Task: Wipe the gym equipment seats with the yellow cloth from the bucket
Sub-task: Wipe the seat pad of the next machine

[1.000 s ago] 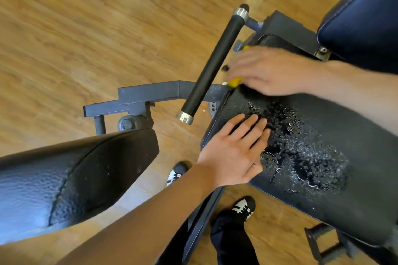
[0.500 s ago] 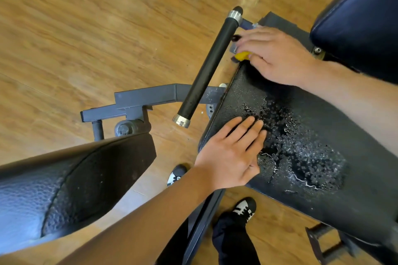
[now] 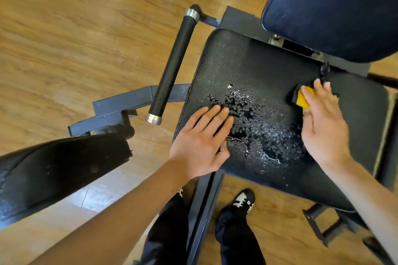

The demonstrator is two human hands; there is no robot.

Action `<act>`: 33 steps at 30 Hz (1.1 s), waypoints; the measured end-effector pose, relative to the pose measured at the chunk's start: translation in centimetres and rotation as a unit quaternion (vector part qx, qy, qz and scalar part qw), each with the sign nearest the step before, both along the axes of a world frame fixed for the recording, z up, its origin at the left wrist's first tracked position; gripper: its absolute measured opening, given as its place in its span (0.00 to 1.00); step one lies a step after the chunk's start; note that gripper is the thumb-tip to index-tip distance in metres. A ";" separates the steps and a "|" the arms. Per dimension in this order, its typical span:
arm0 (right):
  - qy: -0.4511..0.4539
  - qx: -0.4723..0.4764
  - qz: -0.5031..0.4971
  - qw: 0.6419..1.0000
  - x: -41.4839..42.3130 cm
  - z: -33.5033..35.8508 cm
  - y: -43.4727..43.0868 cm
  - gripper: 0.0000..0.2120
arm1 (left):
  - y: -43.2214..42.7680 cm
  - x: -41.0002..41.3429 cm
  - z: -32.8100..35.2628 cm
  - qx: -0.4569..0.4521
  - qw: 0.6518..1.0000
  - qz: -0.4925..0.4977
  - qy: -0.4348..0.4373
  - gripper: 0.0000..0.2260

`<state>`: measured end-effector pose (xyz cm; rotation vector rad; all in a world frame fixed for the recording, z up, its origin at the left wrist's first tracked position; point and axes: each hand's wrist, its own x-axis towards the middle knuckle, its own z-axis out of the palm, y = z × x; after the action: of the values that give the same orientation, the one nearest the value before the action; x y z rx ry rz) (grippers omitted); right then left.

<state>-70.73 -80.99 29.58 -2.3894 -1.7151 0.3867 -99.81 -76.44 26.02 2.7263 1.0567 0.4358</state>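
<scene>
One black handle [image 3: 173, 66] beside wet seat [image 3: 247, 60]

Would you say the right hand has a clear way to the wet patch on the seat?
Probably yes: the right hand, pressing the yellow cloth flat, lies beside the wet patch on the same seat, nothing between. Only the left hand, resting on the patch's left edge, covers part.

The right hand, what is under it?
A yellow cloth pokes out beneath the right hand, flat on the wet black seat. The hand hides the rest of it.
</scene>
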 end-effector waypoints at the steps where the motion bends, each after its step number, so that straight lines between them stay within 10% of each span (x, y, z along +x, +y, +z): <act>1: 0.004 0.018 -0.033 0.999 -0.5 -0.3 0.0 0.25 | 0.0 0.0 0.1 0.000 1.000 -0.001 0.007 0.22; 15: 0.038 0.068 -0.182 0.980 -2.9 -0.9 -14.3 0.25 | 0.0 0.1 0.6 0.018 0.999 -0.009 0.047 0.23; 22: -0.020 -0.002 0.102 0.995 2.8 -0.3 -15.4 0.24 | 0.2 0.3 0.9 0.030 0.997 -0.023 0.066 0.23; 29: 0.007 0.076 -0.253 0.965 -1.3 -0.7 -10.1 0.23 | 0.1 0.4 0.8 0.023 0.997 -0.023 0.074 0.23; 33: 0.071 0.086 -0.171 0.979 -13.2 -0.8 -12.4 0.27 | 0.1 0.5 0.8 0.010 0.996 -0.016 0.091 0.24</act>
<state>-83.88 -93.43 28.78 -2.4011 -1.1963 0.3296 -99.34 -76.39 26.87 2.8396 1.0530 0.1973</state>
